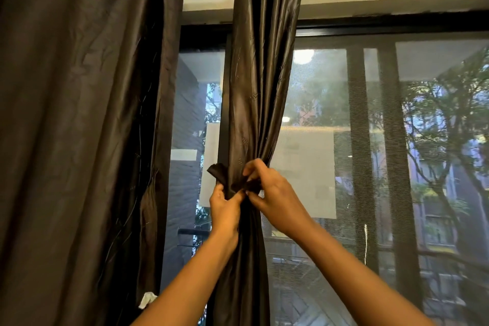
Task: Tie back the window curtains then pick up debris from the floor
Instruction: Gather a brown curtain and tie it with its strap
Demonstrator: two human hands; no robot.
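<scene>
Gathered curtain (254, 103): dark brown satin panel hanging at frame centre, cinched into a narrow bundle at 6 o'clock by a matching tie-back strip (225, 176). Second curtain (79, 127): same fabric, at 9 o'clock, hanging loose on grommets.

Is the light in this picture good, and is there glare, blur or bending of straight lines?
Head view: daylight comes from behind, so the curtain and both hands, left hand and right hand, look dim; a round lamp reflection glares on the window; hands sharp, trees outside hazy; straight frame lines lean toward the edges.
</scene>
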